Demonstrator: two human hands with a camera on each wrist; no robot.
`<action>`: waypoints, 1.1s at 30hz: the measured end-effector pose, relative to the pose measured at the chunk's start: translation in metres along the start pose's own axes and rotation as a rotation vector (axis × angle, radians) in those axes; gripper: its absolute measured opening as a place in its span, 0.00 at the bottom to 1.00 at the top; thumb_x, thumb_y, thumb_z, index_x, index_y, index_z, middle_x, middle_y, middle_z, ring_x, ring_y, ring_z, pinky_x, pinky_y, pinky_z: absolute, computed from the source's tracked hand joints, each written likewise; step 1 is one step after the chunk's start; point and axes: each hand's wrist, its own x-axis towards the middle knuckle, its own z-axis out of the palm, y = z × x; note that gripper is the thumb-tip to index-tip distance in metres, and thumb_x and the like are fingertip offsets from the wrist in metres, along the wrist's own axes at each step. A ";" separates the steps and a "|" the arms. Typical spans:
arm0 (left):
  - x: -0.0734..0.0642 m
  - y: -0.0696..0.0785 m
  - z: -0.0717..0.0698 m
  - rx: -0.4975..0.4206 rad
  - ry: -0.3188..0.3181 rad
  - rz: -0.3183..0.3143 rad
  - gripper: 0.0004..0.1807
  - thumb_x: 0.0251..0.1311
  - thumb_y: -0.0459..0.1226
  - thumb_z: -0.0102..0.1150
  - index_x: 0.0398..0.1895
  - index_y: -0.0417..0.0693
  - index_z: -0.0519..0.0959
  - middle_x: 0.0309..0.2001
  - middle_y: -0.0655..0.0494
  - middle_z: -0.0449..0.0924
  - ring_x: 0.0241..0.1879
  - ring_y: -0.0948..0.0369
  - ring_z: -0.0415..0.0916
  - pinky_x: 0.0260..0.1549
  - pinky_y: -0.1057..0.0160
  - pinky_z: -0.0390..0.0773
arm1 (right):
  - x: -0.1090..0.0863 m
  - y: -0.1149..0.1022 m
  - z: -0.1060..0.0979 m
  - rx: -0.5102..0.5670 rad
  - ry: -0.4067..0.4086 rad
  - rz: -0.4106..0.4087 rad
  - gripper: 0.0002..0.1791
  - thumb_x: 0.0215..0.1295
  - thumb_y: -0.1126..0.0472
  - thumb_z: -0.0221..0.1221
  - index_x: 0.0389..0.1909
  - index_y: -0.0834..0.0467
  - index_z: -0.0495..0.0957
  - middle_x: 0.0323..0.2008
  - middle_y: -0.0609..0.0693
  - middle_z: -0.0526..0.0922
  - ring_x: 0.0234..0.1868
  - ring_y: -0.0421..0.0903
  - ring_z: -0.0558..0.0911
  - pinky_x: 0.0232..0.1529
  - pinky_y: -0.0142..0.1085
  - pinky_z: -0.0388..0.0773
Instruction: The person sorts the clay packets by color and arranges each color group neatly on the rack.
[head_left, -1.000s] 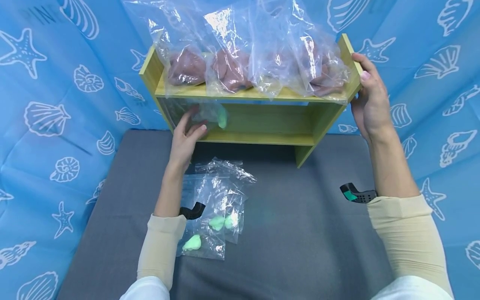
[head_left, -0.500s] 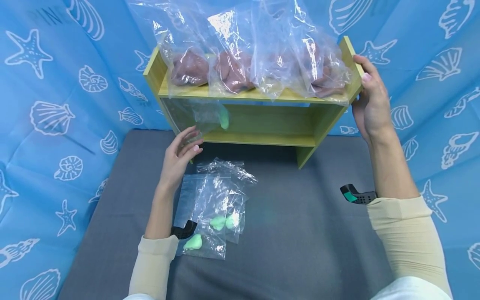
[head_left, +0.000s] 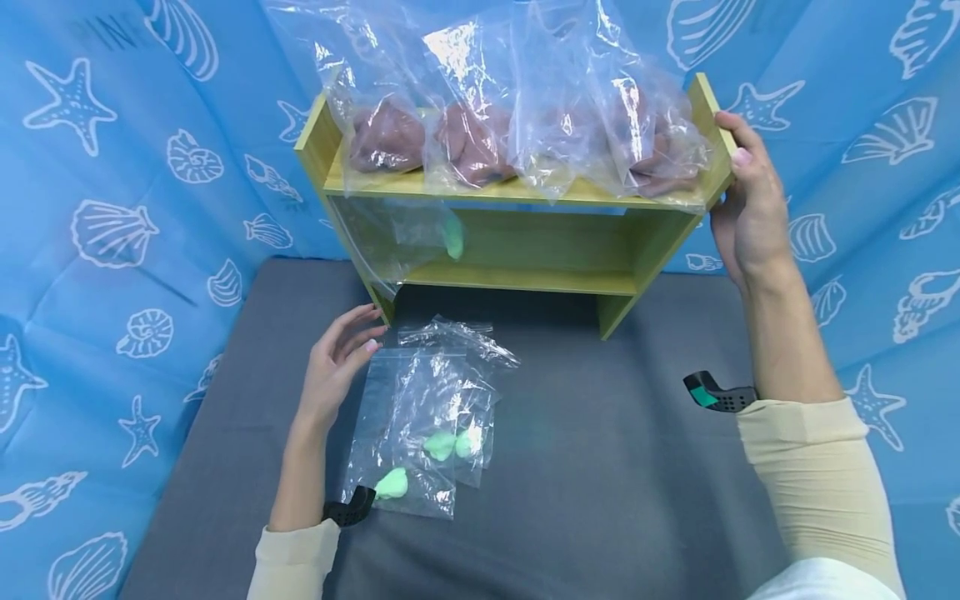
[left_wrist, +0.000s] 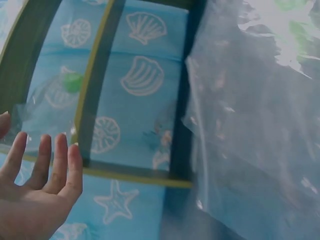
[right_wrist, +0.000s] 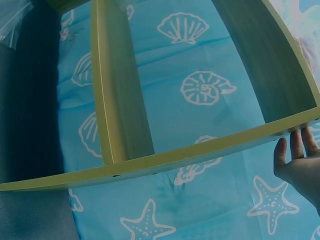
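Now drawing the left hand [head_left: 337, 357] back, loosely spread, pinching nothing — seemingly done placing one bag [head_left: 375, 237]. Showing overlapping clear bags [head_left: 375, 417] with green lumps [head_left: 392, 483] on the table [head_left: 585, 467]. Beyond, seeing the placed bag at the lower shelf's [head_left: 525, 279] left end, green lump [head_left: 453, 237] inside. Resting the right hand [head_left: 756, 212], fingers extended, against the rack [head_left: 660, 237] — and, farthest, showing bagged pink lumps [head_left: 476, 150] up top.

Through my cameras I read the shelf [head_left: 525, 279] as smooth, pale-grained wood with a low sheen. The upper bags [head_left: 551, 104] resting on it are clear, glossy plastic, creased and glinting; the lower bags [head_left: 420, 392] in front of it are equally shiny film around matt green lumps [head_left: 392, 483]. Beneath it lies matt grey cloth [head_left: 600, 467]; behind it hangs a smooth blue curtain [head_left: 165, 275], fabric or plastic, I cannot tell.
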 end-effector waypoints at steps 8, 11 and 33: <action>-0.035 -0.010 -0.012 0.066 -0.028 -0.073 0.26 0.71 0.29 0.55 0.70 0.38 0.66 0.66 0.39 0.68 0.63 0.45 0.70 0.55 0.65 0.75 | -0.001 0.000 0.000 -0.009 -0.013 -0.003 0.25 0.65 0.59 0.52 0.63 0.57 0.74 0.62 0.57 0.67 0.58 0.50 0.69 0.52 0.38 0.70; -0.046 -0.014 -0.016 0.098 -0.032 -0.099 0.25 0.71 0.29 0.54 0.70 0.38 0.67 0.67 0.38 0.68 0.62 0.49 0.71 0.54 0.68 0.76 | -0.001 0.000 -0.001 -0.002 -0.015 -0.007 0.24 0.64 0.59 0.53 0.62 0.57 0.74 0.62 0.58 0.67 0.57 0.50 0.70 0.52 0.37 0.71; -0.123 -0.053 -0.027 0.319 0.094 -0.361 0.28 0.66 0.35 0.63 0.69 0.47 0.70 0.69 0.47 0.68 0.63 0.42 0.70 0.49 0.72 0.76 | -0.001 0.001 0.000 -0.022 -0.005 -0.017 0.25 0.65 0.59 0.52 0.64 0.56 0.73 0.64 0.57 0.65 0.60 0.51 0.68 0.54 0.38 0.70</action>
